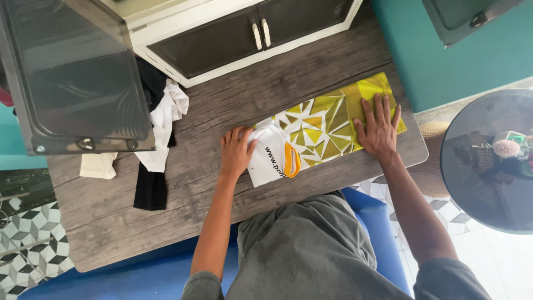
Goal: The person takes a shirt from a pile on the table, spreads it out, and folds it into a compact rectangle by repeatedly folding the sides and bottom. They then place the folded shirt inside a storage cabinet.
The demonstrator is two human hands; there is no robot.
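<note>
A folded jersey (pixel 325 130), yellow-green with a faceted pattern, a white end and an orange trim, lies on the counter (pixel 233 105) near its right end, just in front of the seated person. The left hand (pixel 236 151) rests flat on the jersey's white left end, fingers (pixel 232 136) slightly apart and pressing down, clamped on nothing. The right hand (pixel 379 129) lies flat on the yellow right end, fingers (pixel 379 105) spread, also gripping nothing. To the left, well apart, a heap of clothes (pixel 158 128) in white and black sits partly under an open cabinet door (pixel 72 78); a small cream cloth (pixel 99 165) lies near it. A round glass table (pixel 488 161) stands to the right, off the counter. The jersey's right end sits close to the counter's right edge, so a hard sideways smoothing push could, I judge, slide the slick fabric over the edge or undo the fold. Uneven pressure between the hands could bunch the middle into creases.
</note>
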